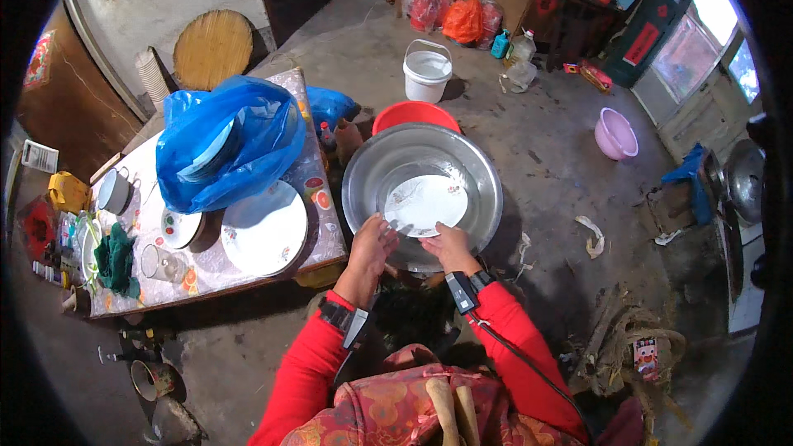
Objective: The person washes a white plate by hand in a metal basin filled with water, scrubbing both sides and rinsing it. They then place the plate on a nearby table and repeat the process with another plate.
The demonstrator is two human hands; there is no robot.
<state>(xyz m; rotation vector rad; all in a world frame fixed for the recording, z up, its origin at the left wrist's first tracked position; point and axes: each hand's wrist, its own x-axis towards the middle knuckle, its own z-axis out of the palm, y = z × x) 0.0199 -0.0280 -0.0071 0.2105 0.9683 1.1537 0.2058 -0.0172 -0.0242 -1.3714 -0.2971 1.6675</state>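
Note:
A large metal basin [486,198] holding water stands before me. Inside it is a white oval-looking plate [427,204] with small floral prints. My right hand [449,246] grips the plate's near edge, thumb on top and fingers at the underside. Over the basin's near left rim, my left hand [375,240] has its fingers apart, with nothing visible in it. To the left, a stack of white floral plates [265,226] sits on the table [322,226], beside a blue plastic bag [248,130] with dishes inside.
Behind the basin are a red basin [415,113] and a white bucket [427,71]. A glass [158,262], small plates [179,227] and a green cloth [116,260] occupy the table. A pink basin [615,134] stands to the right; tied dry stalks [619,347] lie nearer.

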